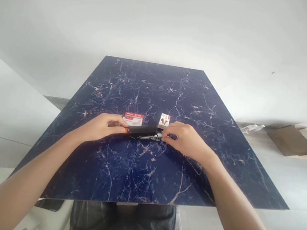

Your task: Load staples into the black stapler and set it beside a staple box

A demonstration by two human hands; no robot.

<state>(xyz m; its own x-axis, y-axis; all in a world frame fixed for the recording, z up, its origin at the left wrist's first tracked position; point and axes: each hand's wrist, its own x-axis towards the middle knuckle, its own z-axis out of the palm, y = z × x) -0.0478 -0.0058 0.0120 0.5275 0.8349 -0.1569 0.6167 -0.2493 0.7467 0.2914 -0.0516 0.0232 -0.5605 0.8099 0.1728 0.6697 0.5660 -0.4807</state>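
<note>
A black stapler [142,130] with an orange end lies crosswise on the dark blue marbled table [147,176]. Along its near side shows a thin silvery metal part [148,138]. My left hand [105,125] is closed on the orange end, thumb and fingers pinching it. At the other end, my right hand [181,135] has its thumb and fingertips pinched on the metal end, partly covering it. Just beyond the stapler are a red and white box [133,119] and a small white box [164,120] with a dark picture on it.
A white wall [163,24] stands behind the table's far edge. On the floor to the right are an open cardboard box [290,140] and a crumpled clear plastic wrapper [252,128]. A white chair [49,217] with a dark flat object on it is at the lower left.
</note>
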